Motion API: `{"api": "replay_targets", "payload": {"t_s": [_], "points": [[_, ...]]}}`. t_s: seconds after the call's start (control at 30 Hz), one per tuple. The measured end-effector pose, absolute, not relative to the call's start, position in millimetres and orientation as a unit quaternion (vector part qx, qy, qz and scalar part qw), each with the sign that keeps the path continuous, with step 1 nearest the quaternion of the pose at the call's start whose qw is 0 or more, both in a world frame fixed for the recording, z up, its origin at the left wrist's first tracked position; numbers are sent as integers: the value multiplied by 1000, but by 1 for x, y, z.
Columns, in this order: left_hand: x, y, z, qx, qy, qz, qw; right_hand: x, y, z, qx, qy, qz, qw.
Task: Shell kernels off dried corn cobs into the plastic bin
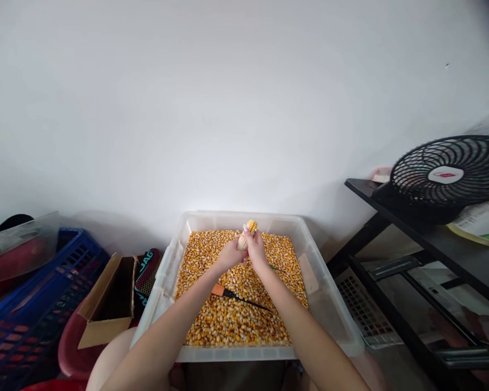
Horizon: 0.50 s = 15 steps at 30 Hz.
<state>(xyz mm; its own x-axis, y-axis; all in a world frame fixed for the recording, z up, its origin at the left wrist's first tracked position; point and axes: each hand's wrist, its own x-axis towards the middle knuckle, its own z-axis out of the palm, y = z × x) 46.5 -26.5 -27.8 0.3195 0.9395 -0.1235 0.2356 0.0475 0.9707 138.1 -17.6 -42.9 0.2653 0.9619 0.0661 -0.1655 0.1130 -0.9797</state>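
Above a clear plastic bin (pixel 330 304) full of loose corn kernels (pixel 236 326), both my hands are closed around one corn cob (pixel 251 225). Yellow kernels still cover its far tip, while the part between my hands looks pale and bare. My left hand (pixel 229 254) grips the cob's near end from the left. My right hand (pixel 256 251) wraps it from the right, thumb pressed near the kernels. Below my wrists, a screwdriver-like tool (pixel 228 293) with an orange and black handle and dark shaft lies on the kernels. A thin dark item (pixel 277 269) lies partly hidden behind my right forearm.
To the left stand a blue plastic basket (pixel 77 255), an open cardboard box (pixel 106 331) and a red basin (pixel 71 347). On the right, a black fan (pixel 446 174) sits on a dark shelf rack (pixel 362 190). A white wall (pixel 236 108) rises behind the bin.
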Motion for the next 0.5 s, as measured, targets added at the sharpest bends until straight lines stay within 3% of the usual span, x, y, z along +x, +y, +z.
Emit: {"api": "replay_targets", "payload": {"t_s": [0.3,0.5], "points": [[59,-38,-17,554,514,341,559,145,-13,-56,-530,-450,400,597],[50,-29,-24,553,469,334,602,146,-15,-43,-457,-422,494,607]]}}
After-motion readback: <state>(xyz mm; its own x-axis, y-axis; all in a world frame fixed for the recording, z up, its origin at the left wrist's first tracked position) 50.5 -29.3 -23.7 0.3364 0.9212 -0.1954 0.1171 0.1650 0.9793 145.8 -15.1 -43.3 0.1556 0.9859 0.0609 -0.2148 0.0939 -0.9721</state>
